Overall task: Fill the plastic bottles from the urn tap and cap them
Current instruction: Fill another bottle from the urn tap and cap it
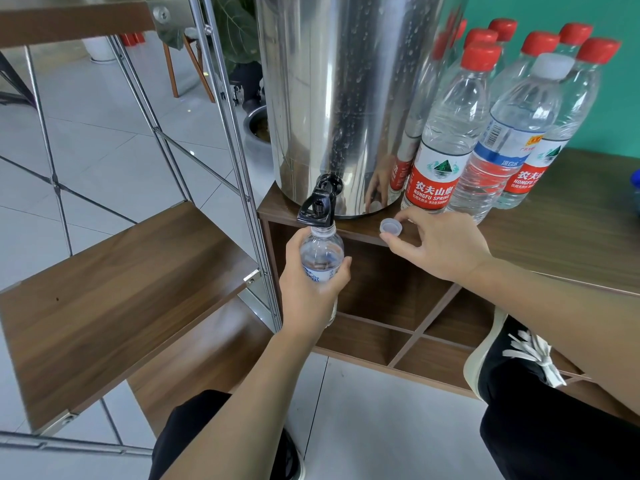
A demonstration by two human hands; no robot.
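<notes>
My left hand [311, 289] grips an uncapped clear plastic bottle [322, 252] upright, its mouth directly under the black tap [317, 206] of the steel urn [346, 98]. The urn stands on the wooden cabinet top [571, 230]. My right hand [436, 247] reaches onto the cabinet edge, thumb and fingers around a pale loose cap [390, 226] lying open side up; the fingertips are at the cap. I cannot tell whether water is flowing.
Several capped bottles stand right of the urn, most with red caps [481, 57], one with a white cap [552, 65]. A folding wooden shelf with metal frame [121, 289] is at the left. Open cabinet compartments lie below; my shoe [512, 362] rests on one.
</notes>
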